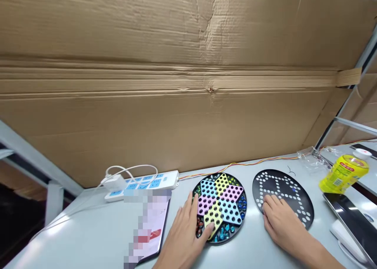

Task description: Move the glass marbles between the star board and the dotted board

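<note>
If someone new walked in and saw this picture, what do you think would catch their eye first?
The big cardboard sheet fills the whole top of the view. Below it, the colourful star-shaped marble board sits under the left hand, and the black round board with white dots lies under the right hand. A yellow bottle stands out at the far right.

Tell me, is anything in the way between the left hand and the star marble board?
Nothing visible is in the way. The left hand is resting on the lower left edge of the Chinese checkers board.
</note>
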A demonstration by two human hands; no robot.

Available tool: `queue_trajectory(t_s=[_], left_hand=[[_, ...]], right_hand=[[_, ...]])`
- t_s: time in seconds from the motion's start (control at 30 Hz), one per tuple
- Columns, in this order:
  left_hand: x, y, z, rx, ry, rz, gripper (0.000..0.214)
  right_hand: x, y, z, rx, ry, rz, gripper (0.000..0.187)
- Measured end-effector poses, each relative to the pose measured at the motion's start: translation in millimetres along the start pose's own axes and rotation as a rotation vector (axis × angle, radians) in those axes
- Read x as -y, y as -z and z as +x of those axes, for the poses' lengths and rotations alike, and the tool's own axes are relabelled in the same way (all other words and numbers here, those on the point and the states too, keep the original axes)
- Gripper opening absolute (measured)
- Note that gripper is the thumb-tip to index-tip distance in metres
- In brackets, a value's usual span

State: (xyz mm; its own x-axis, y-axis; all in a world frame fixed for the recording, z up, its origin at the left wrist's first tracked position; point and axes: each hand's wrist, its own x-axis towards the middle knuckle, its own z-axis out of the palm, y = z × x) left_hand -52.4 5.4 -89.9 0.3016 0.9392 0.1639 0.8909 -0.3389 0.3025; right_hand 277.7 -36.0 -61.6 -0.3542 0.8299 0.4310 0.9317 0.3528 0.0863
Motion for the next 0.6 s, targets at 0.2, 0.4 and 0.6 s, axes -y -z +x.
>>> queue_trajectory(t_s=[0.2,0.4,0.6], left_hand=[[-4,5.4,3,-0.044,-0.01,0.002,0.084],[-10,18.8,6,-0.165,-0.03,-0.116,0.077],[-19,33.3,7,-0.3,-0.018,-0.435,0.074]], right_hand=[[3,40,23,-0.155,-0.172,0.222,0.018],[20,104,60,-0.425,-0.362,0.793,0.025],[34,76,94,-0.337,-0.721,1.453,0.034]])
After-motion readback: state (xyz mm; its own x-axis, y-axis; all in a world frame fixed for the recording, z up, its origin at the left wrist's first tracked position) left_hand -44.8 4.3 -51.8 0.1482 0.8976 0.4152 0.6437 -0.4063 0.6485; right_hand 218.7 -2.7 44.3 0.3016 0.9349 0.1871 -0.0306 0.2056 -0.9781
